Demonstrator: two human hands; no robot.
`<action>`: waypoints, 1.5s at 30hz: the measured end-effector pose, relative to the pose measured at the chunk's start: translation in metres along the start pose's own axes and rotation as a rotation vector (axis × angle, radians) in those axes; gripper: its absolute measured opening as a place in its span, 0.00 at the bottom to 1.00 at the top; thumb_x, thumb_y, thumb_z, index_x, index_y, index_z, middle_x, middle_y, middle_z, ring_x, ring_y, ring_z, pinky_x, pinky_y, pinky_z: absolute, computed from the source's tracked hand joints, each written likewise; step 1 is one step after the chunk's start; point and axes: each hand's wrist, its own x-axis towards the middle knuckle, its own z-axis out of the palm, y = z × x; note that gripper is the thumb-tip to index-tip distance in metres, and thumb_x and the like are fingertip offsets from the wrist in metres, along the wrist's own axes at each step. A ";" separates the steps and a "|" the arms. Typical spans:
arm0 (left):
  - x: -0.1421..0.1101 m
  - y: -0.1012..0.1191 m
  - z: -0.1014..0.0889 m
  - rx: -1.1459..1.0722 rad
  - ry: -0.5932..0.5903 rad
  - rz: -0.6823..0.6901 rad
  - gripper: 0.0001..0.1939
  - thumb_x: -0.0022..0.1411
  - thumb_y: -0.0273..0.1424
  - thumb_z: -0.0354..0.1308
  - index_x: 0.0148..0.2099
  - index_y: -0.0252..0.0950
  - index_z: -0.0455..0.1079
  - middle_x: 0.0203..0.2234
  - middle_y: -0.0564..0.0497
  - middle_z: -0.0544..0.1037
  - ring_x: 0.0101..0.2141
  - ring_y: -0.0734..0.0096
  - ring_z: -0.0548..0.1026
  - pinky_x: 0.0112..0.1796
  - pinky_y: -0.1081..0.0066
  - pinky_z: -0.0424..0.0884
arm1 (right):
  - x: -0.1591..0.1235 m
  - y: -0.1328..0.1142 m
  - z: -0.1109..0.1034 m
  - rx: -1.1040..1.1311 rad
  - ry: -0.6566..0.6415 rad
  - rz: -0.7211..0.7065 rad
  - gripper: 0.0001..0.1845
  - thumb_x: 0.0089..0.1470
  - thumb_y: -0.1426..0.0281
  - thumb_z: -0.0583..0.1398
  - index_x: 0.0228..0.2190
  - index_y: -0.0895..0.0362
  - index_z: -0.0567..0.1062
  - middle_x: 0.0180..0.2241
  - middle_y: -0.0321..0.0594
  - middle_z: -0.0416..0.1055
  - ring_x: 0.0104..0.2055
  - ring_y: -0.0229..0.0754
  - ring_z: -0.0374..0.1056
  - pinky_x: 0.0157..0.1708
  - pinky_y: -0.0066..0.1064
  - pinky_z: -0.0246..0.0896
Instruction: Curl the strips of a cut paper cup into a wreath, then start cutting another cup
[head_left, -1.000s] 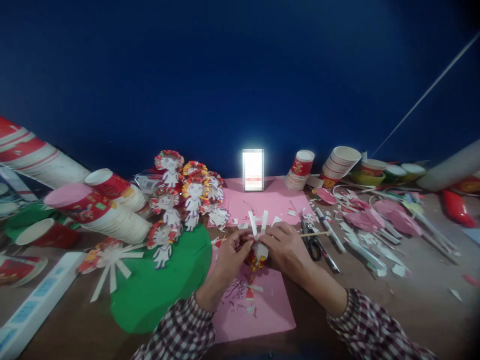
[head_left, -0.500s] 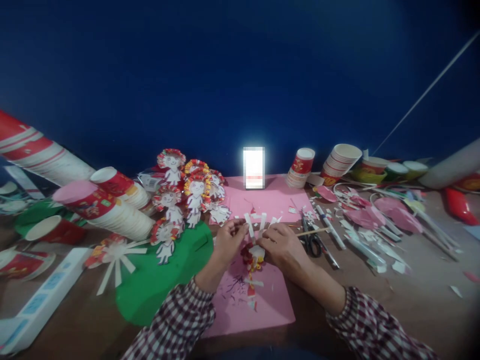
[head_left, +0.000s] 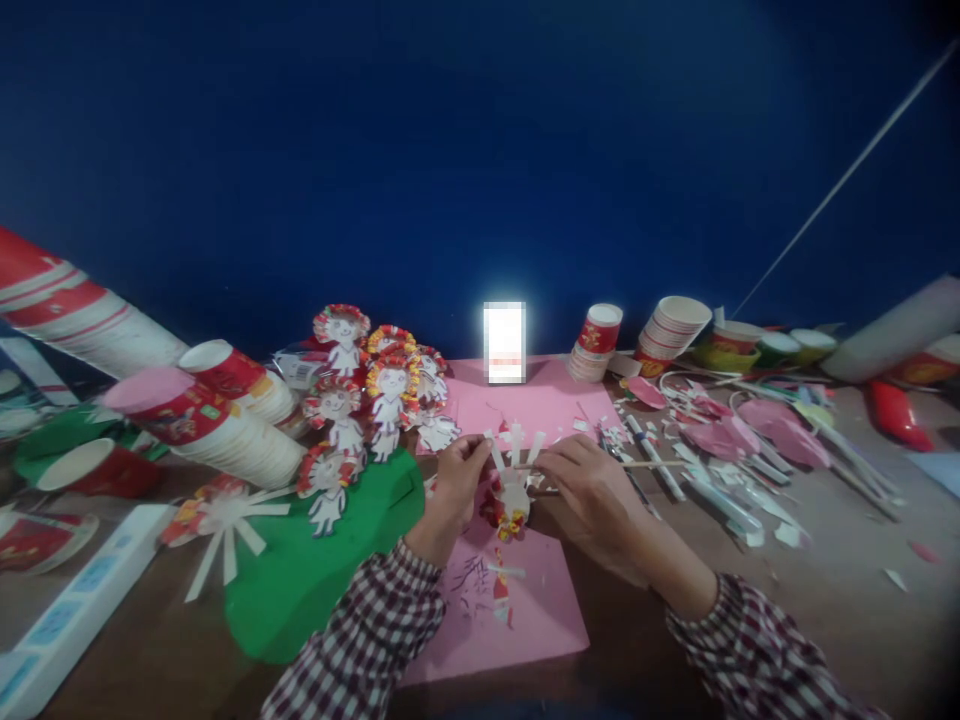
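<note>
At the middle of the table, over pink paper, I see a cut paper cup [head_left: 514,495] with white strips standing up and red and yellow curls at its lower edge. My left hand [head_left: 459,485] is closed, with thumb and forefinger pinched at the tip of a left-hand strip. A thin wooden stick [head_left: 654,464] lies in the grasp of my right hand [head_left: 592,495]; its tip reaches across the strips. Right-hand fingers bend close to the cup's right side, partly hiding it. Under the cup, a pink sheet [head_left: 540,620] carries dark scraps and small red pieces.
Finished paper dolls with curled red-yellow heads [head_left: 390,385] stand left on a green sheet [head_left: 300,600]. Another strip-cut cup [head_left: 225,515] lies beside a white power strip [head_left: 82,590]. Stacked cups [head_left: 217,425] lean left; more cup stacks [head_left: 675,325] stand back right. Pens and paper scraps [head_left: 720,500] litter the right.
The stick, formerly lying back across my right hand, now points over the cup's strips. My left hand shifted from the cup's body to a strip tip. The strips stand more spread.
</note>
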 end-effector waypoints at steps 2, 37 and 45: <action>-0.001 -0.002 0.004 -0.010 -0.010 -0.032 0.14 0.47 0.37 0.63 0.33 0.33 0.68 0.18 0.57 0.69 0.17 0.81 0.66 0.20 0.77 0.65 | 0.005 0.002 -0.001 -0.002 0.027 0.043 0.07 0.54 0.73 0.58 0.37 0.56 0.72 0.35 0.42 0.69 0.38 0.43 0.62 0.39 0.34 0.58; -0.004 -0.030 -0.001 0.011 -0.201 -0.025 0.13 0.50 0.35 0.63 0.38 0.35 0.72 0.21 0.54 0.74 0.20 0.75 0.71 0.23 0.74 0.69 | 0.014 0.021 0.044 -0.034 0.093 0.056 0.13 0.56 0.75 0.57 0.42 0.52 0.74 0.34 0.40 0.69 0.37 0.42 0.62 0.35 0.31 0.59; -0.002 -0.027 -0.001 0.080 -0.175 0.078 0.12 0.49 0.36 0.64 0.35 0.34 0.75 0.28 0.49 0.78 0.28 0.72 0.74 0.30 0.74 0.70 | 0.014 0.020 0.043 -0.037 0.090 0.040 0.11 0.57 0.75 0.56 0.41 0.54 0.74 0.35 0.42 0.70 0.38 0.43 0.62 0.37 0.32 0.61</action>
